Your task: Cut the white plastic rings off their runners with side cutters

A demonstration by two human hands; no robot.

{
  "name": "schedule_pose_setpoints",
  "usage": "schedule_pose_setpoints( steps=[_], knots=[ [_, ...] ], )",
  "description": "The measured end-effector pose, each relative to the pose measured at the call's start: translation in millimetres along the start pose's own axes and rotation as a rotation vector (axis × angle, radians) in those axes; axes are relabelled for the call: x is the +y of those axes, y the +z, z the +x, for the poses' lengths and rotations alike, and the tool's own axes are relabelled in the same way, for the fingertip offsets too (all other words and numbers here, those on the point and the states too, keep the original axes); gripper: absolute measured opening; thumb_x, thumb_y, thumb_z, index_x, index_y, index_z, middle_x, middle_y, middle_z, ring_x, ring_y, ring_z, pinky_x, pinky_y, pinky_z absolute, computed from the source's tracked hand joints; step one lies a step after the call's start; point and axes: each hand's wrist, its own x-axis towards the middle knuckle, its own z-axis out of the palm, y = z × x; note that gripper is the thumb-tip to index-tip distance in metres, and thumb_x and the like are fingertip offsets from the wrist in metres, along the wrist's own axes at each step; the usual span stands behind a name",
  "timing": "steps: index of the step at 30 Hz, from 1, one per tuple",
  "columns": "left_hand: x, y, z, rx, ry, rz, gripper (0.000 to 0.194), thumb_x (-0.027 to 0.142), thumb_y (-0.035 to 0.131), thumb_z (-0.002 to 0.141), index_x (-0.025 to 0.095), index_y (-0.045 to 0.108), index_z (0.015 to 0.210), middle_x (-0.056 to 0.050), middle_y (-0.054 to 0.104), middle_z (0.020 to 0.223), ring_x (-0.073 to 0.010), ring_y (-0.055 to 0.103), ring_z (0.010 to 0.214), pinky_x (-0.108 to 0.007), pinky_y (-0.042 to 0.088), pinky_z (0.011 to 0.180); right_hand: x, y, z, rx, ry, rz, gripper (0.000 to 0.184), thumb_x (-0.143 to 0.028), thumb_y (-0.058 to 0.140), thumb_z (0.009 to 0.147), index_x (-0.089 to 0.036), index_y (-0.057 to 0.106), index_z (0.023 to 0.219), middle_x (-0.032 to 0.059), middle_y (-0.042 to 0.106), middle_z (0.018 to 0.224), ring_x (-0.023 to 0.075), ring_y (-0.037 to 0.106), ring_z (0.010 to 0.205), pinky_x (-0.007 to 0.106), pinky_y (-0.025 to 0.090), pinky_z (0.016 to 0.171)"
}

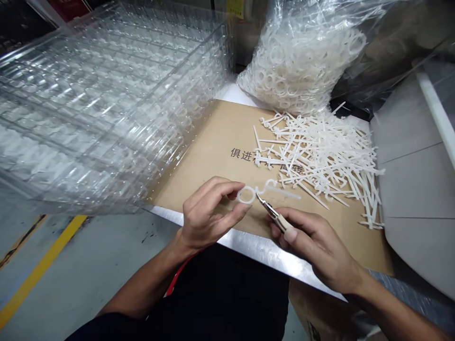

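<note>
My left hand [209,213] pinches a translucent white plastic ring [246,194] between thumb and fingers. A thin curved runner [270,184] with a straight stem extends from the ring's right side. In my right hand [316,241] is a pair of nippers [273,213] with light handles. Their metal tips meet the narrow spot where ring and runner join; whether the blades are closed through it I cannot tell. Just beyond, a loose heap of white plastic runners [320,151] covers the right part of the cardboard sheet [220,137], hiding some of its printed characters.
Stacked clear plastic trays [106,94] fill the left, reaching over the table's edge. A clear bag of white rings [298,66] stands at the back. A grey-white bin or panel [415,180] borders the right. The table's metal edge [259,244] runs before my body.
</note>
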Motion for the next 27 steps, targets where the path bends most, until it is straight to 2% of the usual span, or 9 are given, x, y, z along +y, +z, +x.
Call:
schedule_pose_setpoints(
  steps=[11, 27],
  knots=[
    [0.3, 2.7, -0.8, -0.002, 0.029, -0.016, 0.025, 0.019, 0.081, 0.088, 0.014, 0.070, 0.109, -0.005, 0.074, 0.088, -0.0125, 0.069, 0.079, -0.023, 0.057, 0.071, 4.8, 2.2, -1.5, 0.004, 0.031, 0.047, 0.029, -0.046, 0.053, 0.107, -0.021, 0.067, 0.111, 0.0044, 0.064, 0.093, 0.0151, 0.052, 0.070, 0.027, 0.043, 0.058],
    [0.0, 1.6, -1.0, -0.017, 0.039, 0.007, 0.022, 0.024, 0.077, 0.092, 0.017, 0.070, 0.111, -0.004, 0.076, 0.088, -0.0134, 0.071, 0.079, -0.024, 0.059, 0.071, 4.0, 2.4, -0.4, 0.026, 0.009, 0.015, 0.027, -0.044, 0.054, 0.106, -0.021, 0.068, 0.107, 0.0031, 0.064, 0.090, 0.0137, 0.051, 0.065, 0.026, 0.042, 0.055]
  ],
)
